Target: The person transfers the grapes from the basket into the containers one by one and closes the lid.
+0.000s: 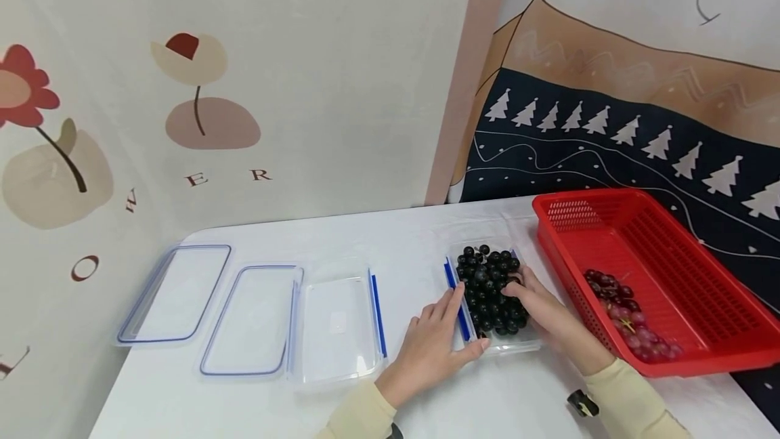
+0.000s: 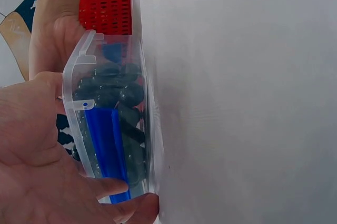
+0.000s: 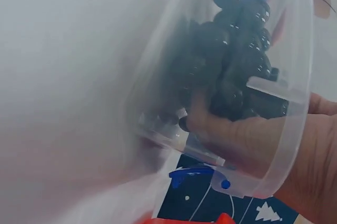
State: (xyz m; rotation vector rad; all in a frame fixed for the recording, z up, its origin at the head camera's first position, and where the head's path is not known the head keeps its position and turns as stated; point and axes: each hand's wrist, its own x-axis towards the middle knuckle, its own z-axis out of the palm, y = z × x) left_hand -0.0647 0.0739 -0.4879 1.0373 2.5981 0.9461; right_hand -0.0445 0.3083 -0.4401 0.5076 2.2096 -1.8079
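A bunch of dark grapes (image 1: 487, 290) lies inside a clear plastic box (image 1: 514, 345) with blue side clips, right of the table's middle. Along the box's left side, my left hand (image 1: 429, 351) rests with extended fingers by the blue clip (image 2: 107, 145) and its thumb near the front corner. My right hand (image 1: 551, 314) reaches over the right rim, its fingertips against the grapes. Through the clear wall in the right wrist view, a finger (image 3: 231, 134) shows inside the box beside the grapes; the other fingers are partly hidden.
A red basket (image 1: 719, 358) stands close on the right with red grapes (image 1: 636, 324) in it. To the left are another clear box (image 1: 338, 368) with a blue clip and two clear lids (image 1: 246, 320) (image 1: 177, 293) with blue seals. A patterned curtain (image 1: 341, 120) hangs behind.
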